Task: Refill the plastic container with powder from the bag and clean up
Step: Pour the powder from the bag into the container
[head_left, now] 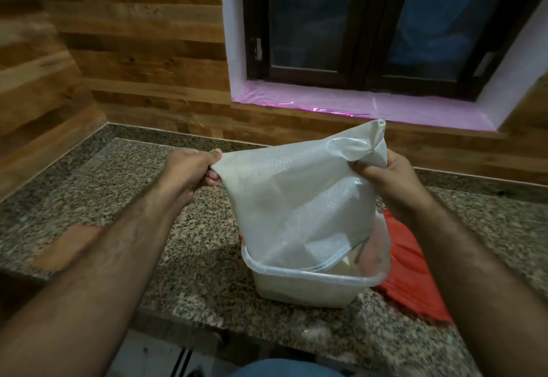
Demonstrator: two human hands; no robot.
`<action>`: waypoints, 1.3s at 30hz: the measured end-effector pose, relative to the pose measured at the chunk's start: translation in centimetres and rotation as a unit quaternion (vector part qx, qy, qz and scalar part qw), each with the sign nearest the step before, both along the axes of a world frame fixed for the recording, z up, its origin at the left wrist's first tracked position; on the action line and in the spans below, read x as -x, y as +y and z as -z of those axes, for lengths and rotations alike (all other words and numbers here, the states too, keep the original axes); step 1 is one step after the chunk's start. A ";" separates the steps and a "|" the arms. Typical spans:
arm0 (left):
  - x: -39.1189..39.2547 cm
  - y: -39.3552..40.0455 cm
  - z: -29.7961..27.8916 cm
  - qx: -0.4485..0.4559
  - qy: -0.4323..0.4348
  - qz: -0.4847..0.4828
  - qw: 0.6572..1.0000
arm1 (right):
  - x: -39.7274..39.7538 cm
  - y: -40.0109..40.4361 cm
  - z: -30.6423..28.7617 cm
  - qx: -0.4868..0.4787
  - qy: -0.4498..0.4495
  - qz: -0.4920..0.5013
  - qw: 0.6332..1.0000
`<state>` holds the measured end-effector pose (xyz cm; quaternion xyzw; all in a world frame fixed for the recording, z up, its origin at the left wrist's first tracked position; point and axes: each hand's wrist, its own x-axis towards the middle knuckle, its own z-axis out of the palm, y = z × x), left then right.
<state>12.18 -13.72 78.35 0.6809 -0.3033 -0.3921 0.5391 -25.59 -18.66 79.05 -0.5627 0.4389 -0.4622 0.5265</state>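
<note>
The left hand (189,169), left of the frame's centre, pinches one upper corner of a translucent white bag (299,198) between curled fingers and thumb. The right hand (394,187), at centre right, grips the opposite upper corner, where the plastic bunches into a crumpled peak rising above the knuckles. Between the two hands the bag hangs upside down, its lower open end dropping inside a clear plastic container (308,284) that stands on the counter (89,198) just below the frame's centre. Pale powder (347,267) shows inside the container, at its right side beneath the bag's mouth. A red cloth-like thing (409,276) lies on the counter just right of the container and partly behind it; what it is cannot be told. The counter is speckled granite, and wood-patterned wall panels (133,50) rise behind it. In the upper right of the frame sits a dark-framed window (364,20) with a pink-lit sill (326,101).
</note>
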 end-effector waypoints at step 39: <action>4.8 1.2 -5.1 0.142 -0.209 0.067 0.965 | -5.5 1.5 -7.6 0.216 0.594 -0.129 0.764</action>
